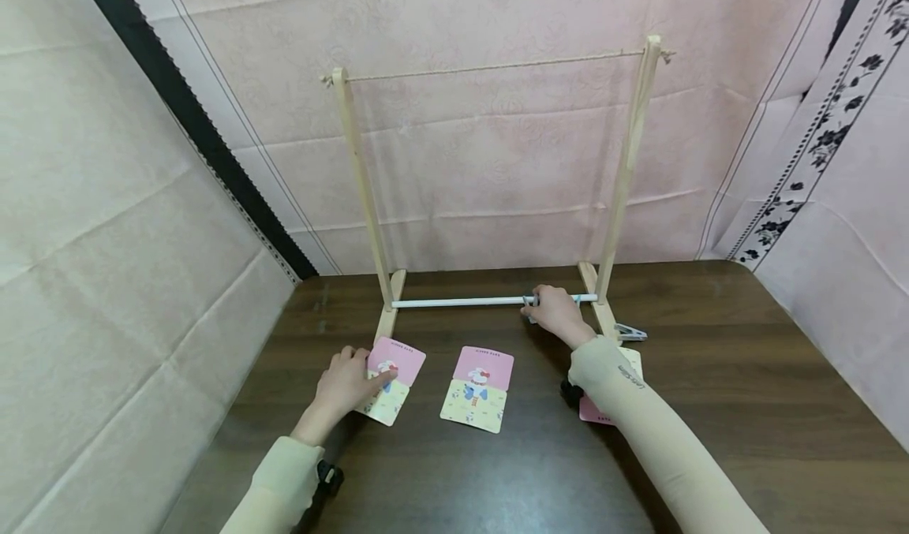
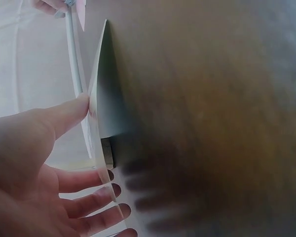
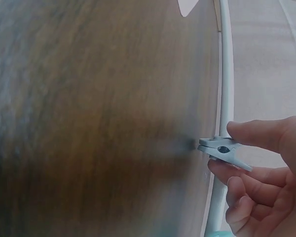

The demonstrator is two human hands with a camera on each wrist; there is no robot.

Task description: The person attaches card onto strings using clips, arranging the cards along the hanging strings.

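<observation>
My left hand [image 1: 342, 386] holds a pink-and-yellow card [image 1: 401, 357] with a cartoon figure, beside the stand's left foot. In the left wrist view the thumb presses one face of the card [image 2: 102, 94] while the fingers lie behind its lower part; the card is tilted off the table. My right hand [image 1: 559, 313] is at the white rod [image 1: 461, 302], toward its right end. It pinches a grey-blue clothespin [image 3: 222, 149] between thumb and index finger, the other fingers curled. Whether the clothespin touches the rod, I cannot tell.
A wooden stand has two uprights [image 1: 365, 179] with a string [image 1: 497, 68] tied between their tops. A similar card [image 1: 477, 392] lies mid-table. Another card [image 1: 595, 412] is partly hidden under my right sleeve. A clothespin [image 1: 630, 333] lies by the right foot.
</observation>
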